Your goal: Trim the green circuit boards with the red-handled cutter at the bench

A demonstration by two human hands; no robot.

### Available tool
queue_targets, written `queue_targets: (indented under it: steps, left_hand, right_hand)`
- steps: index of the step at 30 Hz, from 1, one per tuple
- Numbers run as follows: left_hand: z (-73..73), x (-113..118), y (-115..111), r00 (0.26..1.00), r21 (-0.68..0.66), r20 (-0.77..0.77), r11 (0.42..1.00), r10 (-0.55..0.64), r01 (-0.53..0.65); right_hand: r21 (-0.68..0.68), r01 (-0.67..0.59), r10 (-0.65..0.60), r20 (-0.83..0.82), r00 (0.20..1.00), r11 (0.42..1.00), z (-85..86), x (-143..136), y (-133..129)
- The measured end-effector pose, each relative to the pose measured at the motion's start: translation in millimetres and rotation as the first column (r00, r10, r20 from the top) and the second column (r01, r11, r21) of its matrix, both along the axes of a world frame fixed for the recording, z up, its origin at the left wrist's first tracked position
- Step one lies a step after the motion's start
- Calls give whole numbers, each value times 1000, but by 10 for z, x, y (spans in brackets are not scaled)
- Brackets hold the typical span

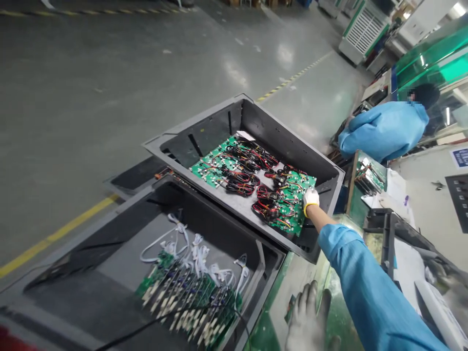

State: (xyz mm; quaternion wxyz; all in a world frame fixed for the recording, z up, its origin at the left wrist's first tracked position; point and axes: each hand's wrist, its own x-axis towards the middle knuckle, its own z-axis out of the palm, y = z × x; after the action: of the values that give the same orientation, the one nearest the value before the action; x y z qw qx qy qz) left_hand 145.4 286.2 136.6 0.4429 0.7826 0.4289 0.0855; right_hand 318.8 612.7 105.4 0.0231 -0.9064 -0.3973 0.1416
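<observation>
Green circuit boards (296,195) lay in the centre tray (288,139), the right hand (311,197) at their edge, its grip impossible to tell. Lower right of centre, the left hand (306,319) spread open, seemingly empty.

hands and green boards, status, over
Right hand at the green boards, upper crate. Left hand open over the bench. Black cable crosses the lower crate.

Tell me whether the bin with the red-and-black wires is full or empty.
Partly filled: green boards and bundled wires lie in the bin, whose walls rise well above them.
</observation>
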Motion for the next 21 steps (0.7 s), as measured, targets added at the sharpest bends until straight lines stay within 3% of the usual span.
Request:
queue_targets:
  steps: [3,7,11,15,21]
  left_hand:
    - [12,-22,19,1000,19,-17,1000,1,-1]
    - [-32,-70,8,999,45,18,998,-33,33]
    - [-120,-65,-51,997,61,59,997,-53,49]
    - [-221,43,-171,999,25,17,999,-28,27]
    - [-318,136,-244,999,-49,-5,997,-53,53]
  right_hand:
    - [223,56,-31,-116,993,973,200,-118,266]
    - [419,102,2,-240,971,902,580,-242,698]
    - [528,318,-25,-488,872,787,811,-354,933]
    - [468,491,-166,-578,799,735,661,-361,828]
    - [329,550,-355,-496,792,767,73,-25,260]
